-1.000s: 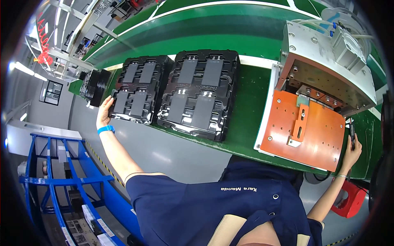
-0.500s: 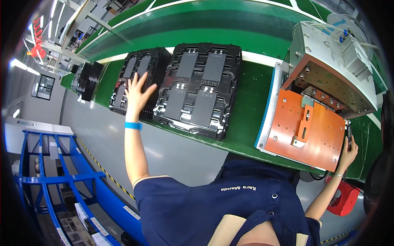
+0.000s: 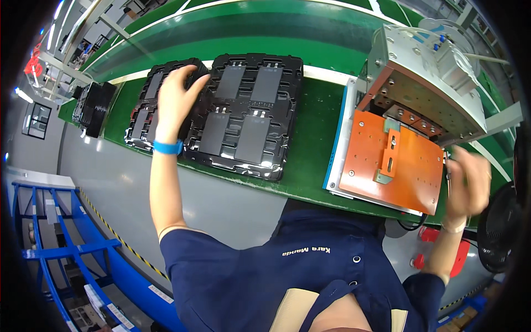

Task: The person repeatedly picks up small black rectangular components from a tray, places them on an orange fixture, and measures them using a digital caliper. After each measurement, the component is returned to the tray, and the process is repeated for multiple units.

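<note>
My left hand (image 3: 176,102) hovers over the inner edge of the left black plastic tray (image 3: 134,131), thumb and forefinger spread, with nothing visible between them. Flat dark grey rectangular pieces like battery cells (image 3: 148,83) lie in that tray, partly covered by the hand. A larger black tray (image 3: 272,171) beside it holds several more such pieces (image 3: 267,83), with small metal tabs at their far ends. My right hand (image 3: 467,180) is smeared by motion at the right side of a bench machine with an orange plate (image 3: 365,182). A thin dark object (image 3: 447,166) shows beside its fingers.
The machine's grey metal head (image 3: 426,94) overhangs the far side of the orange plate. Stacked black trays (image 3: 94,108) stand at the far left of the green bench (image 3: 312,138). A black fan (image 3: 500,232) and a red stool (image 3: 459,257) are at the right, a blue rack (image 3: 72,249) at the left.
My left hand has lifted off the left tray's pieces and turned, shifting toward the larger tray. My right hand has risen from the machine's right side. The whole view has shifted slightly.
</note>
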The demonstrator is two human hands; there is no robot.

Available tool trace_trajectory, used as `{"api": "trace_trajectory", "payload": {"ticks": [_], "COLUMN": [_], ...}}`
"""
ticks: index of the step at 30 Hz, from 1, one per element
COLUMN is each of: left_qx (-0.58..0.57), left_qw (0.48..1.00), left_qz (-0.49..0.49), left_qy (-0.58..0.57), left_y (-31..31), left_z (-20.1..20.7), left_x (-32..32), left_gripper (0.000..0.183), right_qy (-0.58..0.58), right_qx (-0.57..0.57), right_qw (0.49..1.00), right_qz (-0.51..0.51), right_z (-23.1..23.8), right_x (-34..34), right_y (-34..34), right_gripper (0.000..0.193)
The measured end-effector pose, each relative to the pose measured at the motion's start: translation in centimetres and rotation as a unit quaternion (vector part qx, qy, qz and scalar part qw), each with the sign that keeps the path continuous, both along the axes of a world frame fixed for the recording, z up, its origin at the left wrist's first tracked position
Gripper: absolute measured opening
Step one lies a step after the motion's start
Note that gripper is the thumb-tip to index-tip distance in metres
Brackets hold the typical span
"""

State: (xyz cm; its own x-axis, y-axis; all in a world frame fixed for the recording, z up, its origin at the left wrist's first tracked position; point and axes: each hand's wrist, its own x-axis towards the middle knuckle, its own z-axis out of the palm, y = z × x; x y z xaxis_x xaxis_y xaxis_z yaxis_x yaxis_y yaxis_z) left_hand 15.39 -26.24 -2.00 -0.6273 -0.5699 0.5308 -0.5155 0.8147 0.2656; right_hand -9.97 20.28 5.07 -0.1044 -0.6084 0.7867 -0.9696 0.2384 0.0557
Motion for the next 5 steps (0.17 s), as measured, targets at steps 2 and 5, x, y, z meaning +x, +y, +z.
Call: {"api": "trace_trajectory", "payload": {"ticks": [2, 5], "left_qx": [0.104, 0.062], "left_qw": [0.977, 0.938], "left_qz": [0.097, 0.178], "left_qy": [-0.156, -0.290], "left_y": [1.7, 0.5], "left_z": [1.4, 0.4], "left_x": [-3.5, -6.5], "left_gripper": [0.054, 0.056], "right_qy": [0.075, 0.149], "right_qx": [0.083, 0.258], "right_qw": [0.981, 0.930], "right_qz": [0.157, 0.215], "right_z": [1.4, -0.1], "right_x": [1.5, 1.5], "right_y": [-7.3, -17.4], "right_gripper": [0.022, 0.038]}}
